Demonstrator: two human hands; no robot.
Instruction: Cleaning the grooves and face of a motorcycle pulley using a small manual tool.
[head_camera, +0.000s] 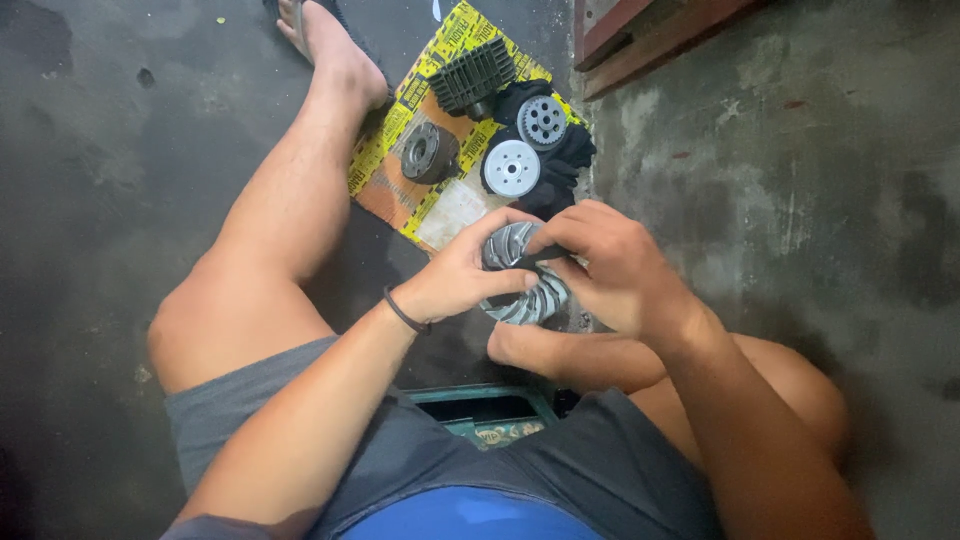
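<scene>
Both of my hands hold a round grey metal pulley with curved fins (520, 292) just above my knees. My left hand (462, 272) grips its left side, with a black band on the wrist. My right hand (612, 268) closes over its top right, fingers curled on the rim. On the flattened cardboard (452, 210) beyond my hands lie a dark finned cylinder block (473, 77), a dark round hub (428, 152), a silver disc (511, 167) and a toothed round part (542, 121), the last two resting on a black cloth (568, 160).
I sit low over a stained concrete floor (800, 200), left leg stretched forward beside the cardboard. A green metal stool edge (480, 400) shows between my thighs. A red-brown wooden frame (650, 35) lies at the top right.
</scene>
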